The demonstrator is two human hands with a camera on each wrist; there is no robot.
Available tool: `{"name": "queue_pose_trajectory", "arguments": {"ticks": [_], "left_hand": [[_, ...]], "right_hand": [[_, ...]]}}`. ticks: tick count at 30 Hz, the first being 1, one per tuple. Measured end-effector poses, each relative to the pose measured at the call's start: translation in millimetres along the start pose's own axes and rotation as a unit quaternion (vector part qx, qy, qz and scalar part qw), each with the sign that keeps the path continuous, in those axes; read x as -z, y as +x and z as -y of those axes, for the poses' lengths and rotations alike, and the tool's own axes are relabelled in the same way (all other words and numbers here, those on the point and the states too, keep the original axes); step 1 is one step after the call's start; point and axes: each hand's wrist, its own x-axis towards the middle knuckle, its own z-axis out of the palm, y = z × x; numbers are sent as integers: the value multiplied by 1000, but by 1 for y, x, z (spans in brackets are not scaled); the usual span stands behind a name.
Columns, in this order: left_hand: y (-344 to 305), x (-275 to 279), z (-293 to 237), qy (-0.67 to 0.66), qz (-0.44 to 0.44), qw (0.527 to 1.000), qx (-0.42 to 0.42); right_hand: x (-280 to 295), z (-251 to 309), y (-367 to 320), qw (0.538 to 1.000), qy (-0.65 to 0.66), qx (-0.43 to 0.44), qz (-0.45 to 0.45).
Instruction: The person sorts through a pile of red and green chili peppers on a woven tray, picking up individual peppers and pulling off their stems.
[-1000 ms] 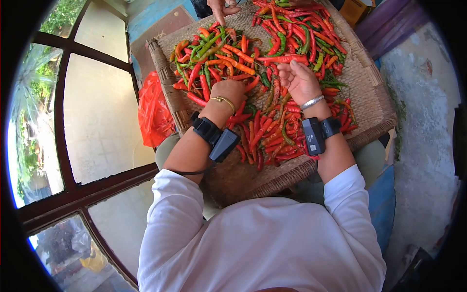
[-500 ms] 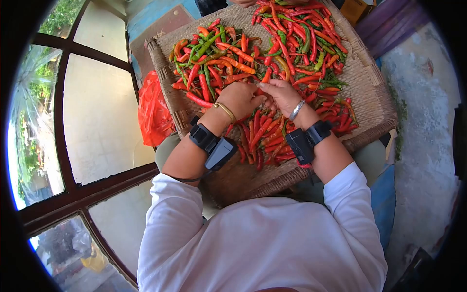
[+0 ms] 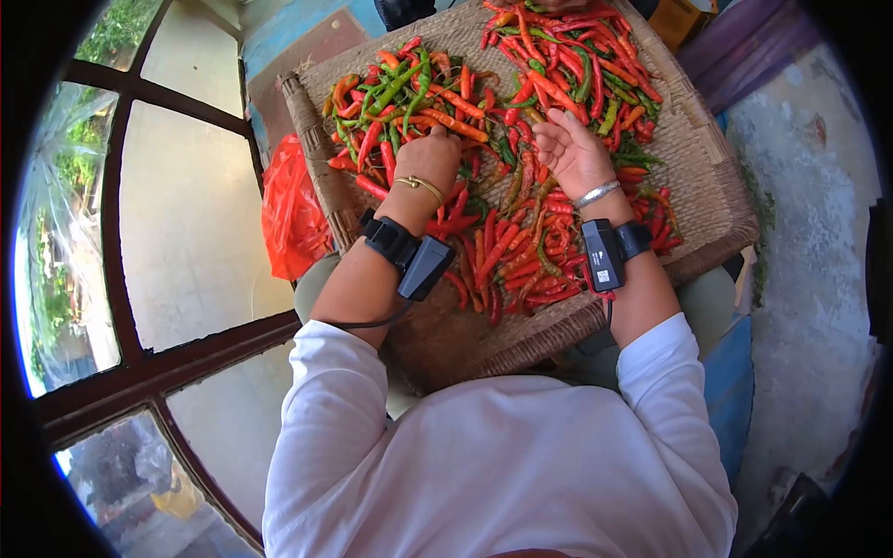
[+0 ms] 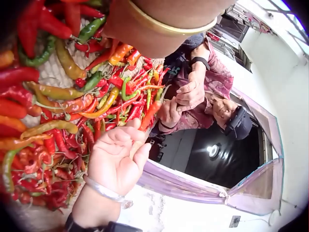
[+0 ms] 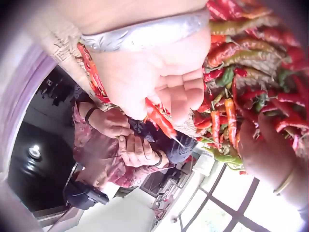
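Many red, orange and green chili peppers lie in heaps on a woven mat tray (image 3: 693, 177). My left hand (image 3: 430, 160), with a thin gold bracelet, reaches down into the left heap (image 3: 381, 93). Its fingertips are hidden in the head view; in the right wrist view that hand lies beside an orange chili pepper (image 5: 231, 118), and I cannot tell whether it grips one. My right hand (image 3: 575, 153), with a silver bangle, is turned palm up above the middle of the tray. Between its thumb and curled fingers it pinches a red chili pepper (image 5: 161, 121), stem pointing outward.
Across the tray another person (image 4: 222, 106) holds their hands together near the far heap (image 3: 595, 56). A red plastic bag (image 3: 293, 214) sits left of the tray, by a framed window (image 3: 186, 223). Redder chili peppers (image 3: 521, 260) cover the tray's near side.
Half a second ago my hands met over the middle; now they are apart, the left back at the left heap, the right palm up with a red chili pepper. The other person's hand has left that heap.
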Motion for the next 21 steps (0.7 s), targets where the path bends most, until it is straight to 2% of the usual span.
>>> {"name": "queue_pose_trajectory", "arguments": {"ticks": [1, 2, 4, 9, 13, 14, 16, 18, 21], "left_hand": [[2, 0, -1, 7, -2, 1000, 1], [5, -2, -1, 6, -3, 1000, 0], [10, -6, 2, 7, 11, 1000, 11], [5, 4, -2, 2, -5, 1000, 6], [-4, 20, -15, -64, -36, 997, 19], [-8, 23, -18, -64, -35, 997, 19], [-15, 29, -22, -143, -67, 987, -34], [-18, 28, -25, -176, -64, 982, -38], [-19, 27, -24, -203, -56, 975, -69]], "right_hand": [[3, -3, 0, 998, -61, -30, -15], [5, -5, -1, 998, -62, -29, -15], [1, -11, -5, 979, -177, -85, 58], [-8, -29, -10, 951, -264, -145, 75], [-10, -34, -10, 946, -267, -169, 76], [-13, -35, -12, 956, -235, -159, 77], [-14, -36, -12, 965, -202, -150, 77], [-12, -38, -10, 974, -124, -140, 125], [-10, -37, -11, 973, -152, -141, 98]]}}
